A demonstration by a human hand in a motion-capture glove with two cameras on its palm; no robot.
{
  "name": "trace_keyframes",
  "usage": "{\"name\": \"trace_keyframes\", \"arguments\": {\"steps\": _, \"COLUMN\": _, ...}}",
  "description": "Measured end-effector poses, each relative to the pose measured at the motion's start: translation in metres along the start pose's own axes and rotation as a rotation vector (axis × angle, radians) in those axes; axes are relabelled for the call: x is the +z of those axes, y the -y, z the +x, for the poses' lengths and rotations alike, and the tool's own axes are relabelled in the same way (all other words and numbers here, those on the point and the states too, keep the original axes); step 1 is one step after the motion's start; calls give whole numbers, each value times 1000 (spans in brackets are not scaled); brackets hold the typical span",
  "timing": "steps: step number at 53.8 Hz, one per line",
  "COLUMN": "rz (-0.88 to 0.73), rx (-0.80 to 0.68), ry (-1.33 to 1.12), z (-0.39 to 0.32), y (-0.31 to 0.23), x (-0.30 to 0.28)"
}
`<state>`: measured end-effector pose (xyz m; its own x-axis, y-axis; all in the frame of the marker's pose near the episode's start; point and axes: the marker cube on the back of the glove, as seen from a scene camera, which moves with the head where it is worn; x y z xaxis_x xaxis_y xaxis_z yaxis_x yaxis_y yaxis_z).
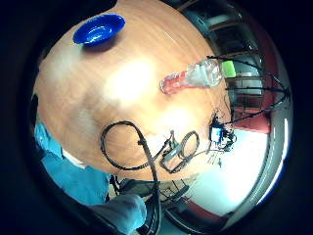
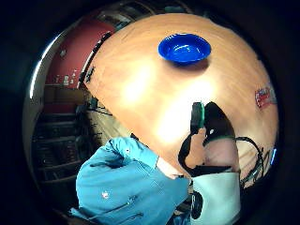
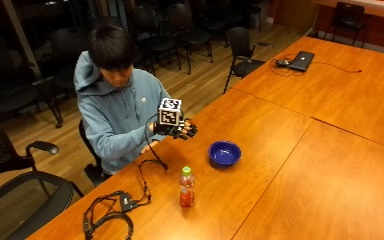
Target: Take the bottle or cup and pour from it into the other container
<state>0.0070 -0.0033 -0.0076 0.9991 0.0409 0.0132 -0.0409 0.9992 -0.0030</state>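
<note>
A clear bottle (image 3: 187, 187) with a green cap and red drink in its lower part stands upright on the wooden table (image 3: 278, 200). Behind it, a short gap away, sits an empty blue bowl (image 3: 224, 152). My gloved right hand (image 3: 181, 130) hangs in the air above the table's near edge, in front of the person's chest, left of the bowl. Its fingers are loosely curled and hold nothing. Both palm views look down on the table, showing the bowl (image 1: 99, 29) (image 2: 183, 48) and the bottle (image 1: 195, 77) well away from the palm.
A black cable with a small box (image 3: 122, 205) lies on the table left of the bottle. A laptop (image 3: 302, 60) sits on the far table. Office chairs (image 3: 19, 185) stand around the person and along the back.
</note>
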Motion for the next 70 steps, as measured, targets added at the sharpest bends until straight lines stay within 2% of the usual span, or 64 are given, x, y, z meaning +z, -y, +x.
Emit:
{"name": "trace_keyframes", "arguments": {"steps": 17, "rz": 43, "rx": 47, "ry": 27, "z": 7, "y": 20, "x": -18}}
{"name": "trace_keyframes", "arguments": {"steps": 39, "rz": 105, "rx": 61, "ry": -56, "z": 5, "y": -1, "x": -20}}
{"name": "trace_keyframes", "arguments": {"steps": 58, "rz": 198, "rx": 166, "ry": -105, "z": 74, "y": -41, "x": -26}}
{"name": "trace_keyframes", "arguments": {"steps": 70, "rz": 383, "rx": 296, "ry": -42, "z": 140, "y": -72, "x": -24}}
